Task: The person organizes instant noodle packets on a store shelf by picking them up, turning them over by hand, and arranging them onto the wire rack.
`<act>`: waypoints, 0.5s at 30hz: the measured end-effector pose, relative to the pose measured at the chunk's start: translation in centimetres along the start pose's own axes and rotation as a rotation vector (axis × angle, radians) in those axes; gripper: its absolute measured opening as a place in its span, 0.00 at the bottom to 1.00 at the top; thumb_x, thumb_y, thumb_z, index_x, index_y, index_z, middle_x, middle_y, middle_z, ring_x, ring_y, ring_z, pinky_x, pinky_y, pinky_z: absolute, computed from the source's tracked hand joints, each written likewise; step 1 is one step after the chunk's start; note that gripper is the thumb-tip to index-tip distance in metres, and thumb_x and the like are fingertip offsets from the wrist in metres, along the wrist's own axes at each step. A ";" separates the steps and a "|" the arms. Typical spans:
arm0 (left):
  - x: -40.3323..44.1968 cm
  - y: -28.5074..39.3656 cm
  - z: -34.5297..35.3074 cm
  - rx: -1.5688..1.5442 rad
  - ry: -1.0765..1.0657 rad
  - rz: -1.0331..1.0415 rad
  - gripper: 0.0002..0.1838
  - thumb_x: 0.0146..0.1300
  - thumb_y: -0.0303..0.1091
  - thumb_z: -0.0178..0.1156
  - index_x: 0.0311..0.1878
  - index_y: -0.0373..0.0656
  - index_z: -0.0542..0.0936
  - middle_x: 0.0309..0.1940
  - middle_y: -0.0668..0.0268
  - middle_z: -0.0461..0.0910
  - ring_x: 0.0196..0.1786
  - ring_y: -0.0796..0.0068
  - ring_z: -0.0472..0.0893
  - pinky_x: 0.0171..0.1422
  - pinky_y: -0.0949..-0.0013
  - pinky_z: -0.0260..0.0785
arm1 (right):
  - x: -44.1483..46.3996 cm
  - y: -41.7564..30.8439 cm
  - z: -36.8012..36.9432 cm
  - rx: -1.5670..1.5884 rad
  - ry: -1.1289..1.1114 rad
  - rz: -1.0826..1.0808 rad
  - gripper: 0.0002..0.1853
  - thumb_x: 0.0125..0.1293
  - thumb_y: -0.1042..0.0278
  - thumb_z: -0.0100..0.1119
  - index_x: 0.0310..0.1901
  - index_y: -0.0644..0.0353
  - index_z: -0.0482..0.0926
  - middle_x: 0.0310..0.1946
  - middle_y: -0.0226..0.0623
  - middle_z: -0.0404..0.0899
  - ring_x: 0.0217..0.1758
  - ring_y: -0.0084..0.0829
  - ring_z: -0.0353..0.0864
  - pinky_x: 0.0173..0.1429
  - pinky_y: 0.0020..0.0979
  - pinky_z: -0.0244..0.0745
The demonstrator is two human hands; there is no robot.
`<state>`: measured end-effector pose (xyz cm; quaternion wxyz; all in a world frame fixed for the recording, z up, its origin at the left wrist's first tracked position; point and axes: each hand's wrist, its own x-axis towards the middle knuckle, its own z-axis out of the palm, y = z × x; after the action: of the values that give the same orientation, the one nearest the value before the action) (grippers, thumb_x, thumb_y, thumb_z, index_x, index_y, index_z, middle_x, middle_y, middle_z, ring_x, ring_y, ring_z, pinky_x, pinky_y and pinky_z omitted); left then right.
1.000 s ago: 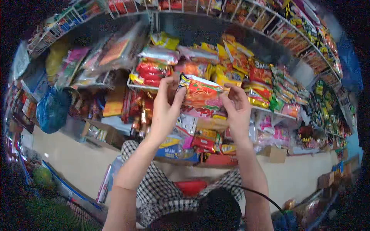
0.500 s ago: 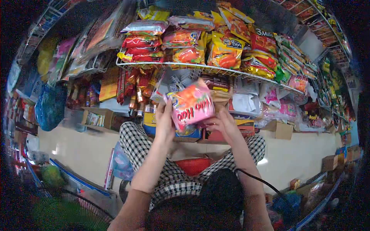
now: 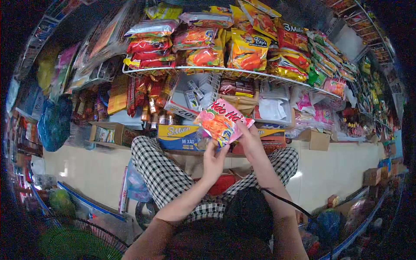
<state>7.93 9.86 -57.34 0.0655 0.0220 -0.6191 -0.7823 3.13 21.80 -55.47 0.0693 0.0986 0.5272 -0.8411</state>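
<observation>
A pink packet of instant noodles [image 3: 223, 119] is held up in front of the shelf, its red lettering at the top and a noodle picture below. My right hand [image 3: 251, 141] grips its right edge, thumb on the front face. My left hand [image 3: 213, 162] has its fingertips closed at the packet's lower edge. Behind the packet stand a blue and yellow box [image 3: 182, 138] and an open white carton [image 3: 184, 110] with small boxes inside.
A white wire shelf [image 3: 195, 68] above holds stacks of noodle packets [image 3: 247, 50]. Below it are a brown cardboard box [image 3: 320, 139], a small open carton [image 3: 106, 133] and a blue bag [image 3: 54, 123]. A green fan [image 3: 82, 238] stands at the lower left.
The packet has turned so its lettering now reads upright at the top. My left hand has moved from its left side down to its lower edge; my right hand has taken its right edge.
</observation>
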 end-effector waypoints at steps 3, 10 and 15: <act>-0.2 -0.2 -0.7 0.141 -0.121 -0.082 0.04 0.59 0.25 0.55 0.37 0.38 0.72 0.33 0.70 0.74 0.36 0.82 0.72 0.43 0.77 0.66 | 0.0 -0.5 -0.3 0.018 0.043 -0.079 0.21 0.62 0.64 0.51 0.53 0.66 0.65 0.49 0.36 0.71 0.52 0.27 0.70 0.57 0.31 0.63; 1.4 -2.0 -3.2 -0.180 -0.028 -0.176 0.19 0.65 0.33 0.48 0.57 0.39 0.61 0.42 0.64 0.74 0.45 0.74 0.74 0.49 0.71 0.67 | 0.5 -2.6 -2.8 0.044 0.124 -0.078 0.17 0.58 0.65 0.55 0.46 0.65 0.69 0.41 0.35 0.74 0.47 0.25 0.72 0.54 0.29 0.64; 1.1 -1.4 -2.4 0.000 -0.073 -0.254 0.19 0.59 0.31 0.56 0.53 0.37 0.67 0.41 0.63 0.76 0.40 0.76 0.77 0.40 0.75 0.75 | -1.5 -3.7 -4.3 -0.384 -0.084 0.124 0.16 0.58 0.61 0.56 0.43 0.63 0.72 0.34 0.30 0.75 0.40 0.20 0.72 0.44 0.23 0.66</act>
<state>6.96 7.73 -59.19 -0.0566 0.0720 -0.6134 -0.7845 4.17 27.33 -53.72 0.1607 0.0806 0.6674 -0.7227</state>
